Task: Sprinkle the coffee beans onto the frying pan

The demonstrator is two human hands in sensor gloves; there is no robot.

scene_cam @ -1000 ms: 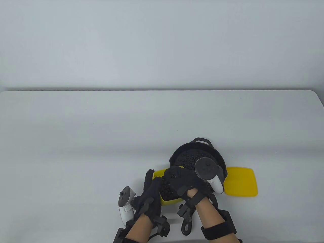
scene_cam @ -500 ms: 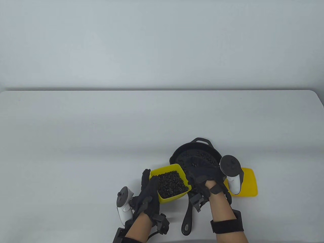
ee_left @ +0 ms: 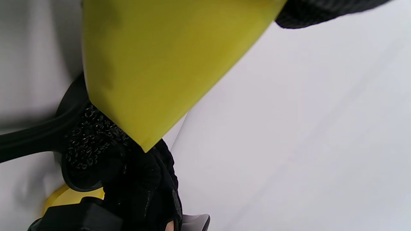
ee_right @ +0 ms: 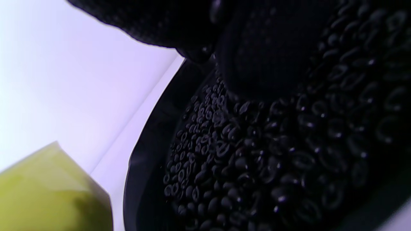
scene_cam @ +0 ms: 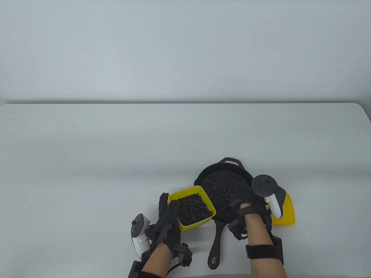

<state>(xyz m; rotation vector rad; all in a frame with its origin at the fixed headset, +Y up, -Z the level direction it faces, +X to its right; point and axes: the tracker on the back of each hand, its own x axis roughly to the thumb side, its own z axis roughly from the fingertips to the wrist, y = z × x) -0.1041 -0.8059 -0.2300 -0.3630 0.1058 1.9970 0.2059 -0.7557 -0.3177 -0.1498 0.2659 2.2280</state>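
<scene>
Beans in the pan, tub held beside it.
Left hand [scene_cam: 166, 224] grips yellow tub [scene_cam: 192, 208] left of frying pan [scene_cam: 221, 188]; right hand [scene_cam: 246, 202] over pan's coffee beans [scene_cam: 220, 191], grip indiscernible.

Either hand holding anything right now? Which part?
Left hand grips the yellow container by its left wall near the rim. Right hand is over the frying pan; whether it holds beans can't be told.
</scene>
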